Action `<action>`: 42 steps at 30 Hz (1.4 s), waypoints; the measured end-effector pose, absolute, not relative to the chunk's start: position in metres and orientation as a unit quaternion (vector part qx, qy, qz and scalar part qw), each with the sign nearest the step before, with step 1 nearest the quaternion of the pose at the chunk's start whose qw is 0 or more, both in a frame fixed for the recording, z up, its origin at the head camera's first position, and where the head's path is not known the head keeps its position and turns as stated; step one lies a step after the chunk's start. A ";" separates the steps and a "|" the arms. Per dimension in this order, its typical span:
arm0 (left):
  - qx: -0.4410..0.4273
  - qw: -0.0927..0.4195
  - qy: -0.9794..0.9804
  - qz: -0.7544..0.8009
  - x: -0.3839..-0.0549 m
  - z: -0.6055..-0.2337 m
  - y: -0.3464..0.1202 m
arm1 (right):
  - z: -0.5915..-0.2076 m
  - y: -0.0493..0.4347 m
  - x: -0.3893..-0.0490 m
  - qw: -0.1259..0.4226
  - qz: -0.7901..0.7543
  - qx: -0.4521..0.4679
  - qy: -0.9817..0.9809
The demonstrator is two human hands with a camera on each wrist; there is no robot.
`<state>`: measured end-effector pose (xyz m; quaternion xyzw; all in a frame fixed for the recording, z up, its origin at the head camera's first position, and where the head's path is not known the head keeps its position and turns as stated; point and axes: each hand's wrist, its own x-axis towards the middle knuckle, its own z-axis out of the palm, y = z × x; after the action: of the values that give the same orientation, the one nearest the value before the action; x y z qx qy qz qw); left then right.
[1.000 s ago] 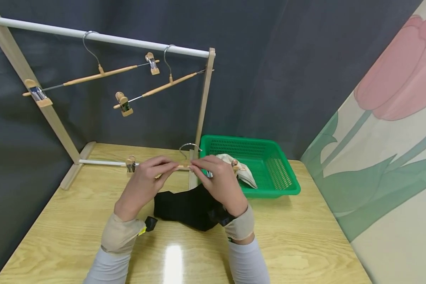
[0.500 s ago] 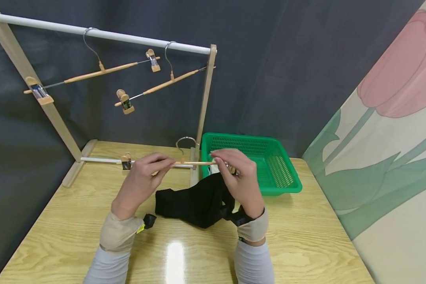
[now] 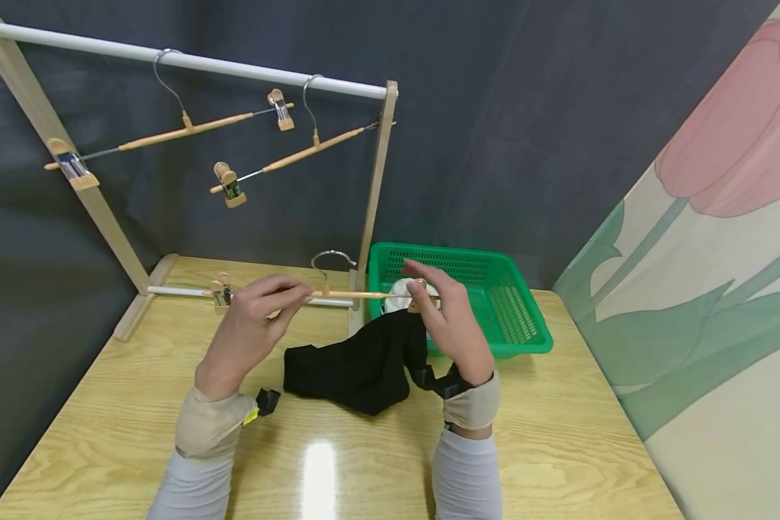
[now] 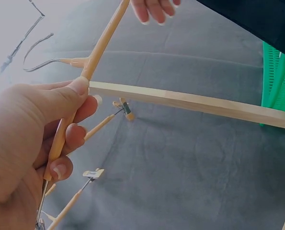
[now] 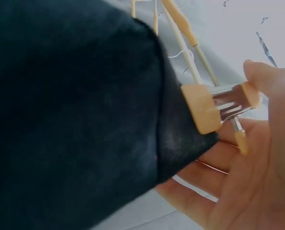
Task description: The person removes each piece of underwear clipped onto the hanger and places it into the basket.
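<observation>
My left hand pinches the wooden bar of a clip hanger left of its metal hook, with the bar running level toward the right. In the left wrist view the thumb and curled fingers wrap this bar. The hanger's right clip bites the corner of a black garment, which slopes down to the table. Around that clip my right hand is loosely spread, thumb beside the clip's lever and fingers behind the cloth. The hanger's left clip sticks out beyond my left hand without cloth.
Two more clip hangers, one on the left and one on the right, hang from the rack's white rail. A green basket with white cloth inside stands behind my right hand. The rack's wooden post rises beside it.
My right hand has slid right along the hanger from its middle to the right clip, and its fingers have spread. My left hand has shifted slightly left with the hanger.
</observation>
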<state>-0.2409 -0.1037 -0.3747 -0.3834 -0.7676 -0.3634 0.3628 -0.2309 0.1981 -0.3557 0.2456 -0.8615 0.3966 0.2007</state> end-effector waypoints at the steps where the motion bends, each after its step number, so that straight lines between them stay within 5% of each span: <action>1: -0.383 0.364 -0.767 -0.363 -0.241 -0.375 -0.104 | -0.357 0.198 -0.232 0.190 0.399 0.245 -0.863; 42: -0.383 0.357 -0.754 -0.396 -0.245 -0.376 -0.107 | -0.356 0.195 -0.234 0.189 0.446 0.279 -0.829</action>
<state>-0.2445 -0.1071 -0.3761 -0.3835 -0.7543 -0.3956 0.3570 -0.2335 0.1950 -0.3557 0.2790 -0.8292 0.4461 0.1885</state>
